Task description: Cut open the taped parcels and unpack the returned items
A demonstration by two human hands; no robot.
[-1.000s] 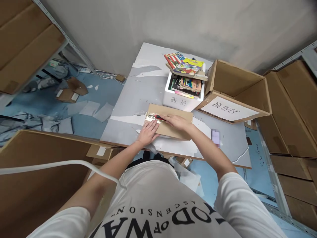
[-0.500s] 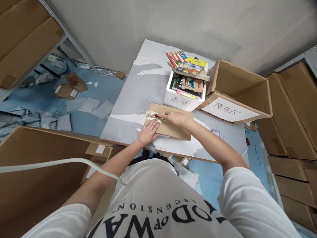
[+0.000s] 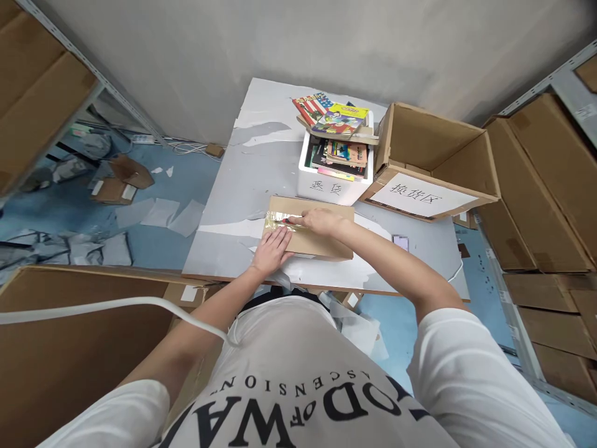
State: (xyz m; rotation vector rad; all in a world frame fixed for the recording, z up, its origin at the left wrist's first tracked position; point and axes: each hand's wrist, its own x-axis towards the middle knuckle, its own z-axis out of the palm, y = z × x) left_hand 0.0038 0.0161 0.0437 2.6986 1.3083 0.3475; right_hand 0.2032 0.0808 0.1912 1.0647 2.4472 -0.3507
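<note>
A closed brown cardboard box (image 3: 333, 247) lies flat near the table's front edge, with shiny clear tape (image 3: 276, 218) on its left end. My right hand (image 3: 323, 221) is closed over the box top around a small red-and-black box cutter (image 3: 286, 221), whose tip points left at the tape. Most of the cutter is hidden by the fingers. My left hand (image 3: 272, 250) lies flat with fingers stretched out, pressing on the box's near left corner just below the cutter.
Behind the box stands a white bin (image 3: 329, 188) heaped with books (image 3: 340, 118). An open carton (image 3: 443, 155) with a handwritten label is to its right. A phone-like item (image 3: 400, 242) lies on the table (image 3: 233, 193). A large carton (image 3: 69, 342) stands at lower left.
The view has shifted, so the table and bins appear further left. My right hand and the cutter have moved only slightly along the tape; the left hand stays on the box.
</note>
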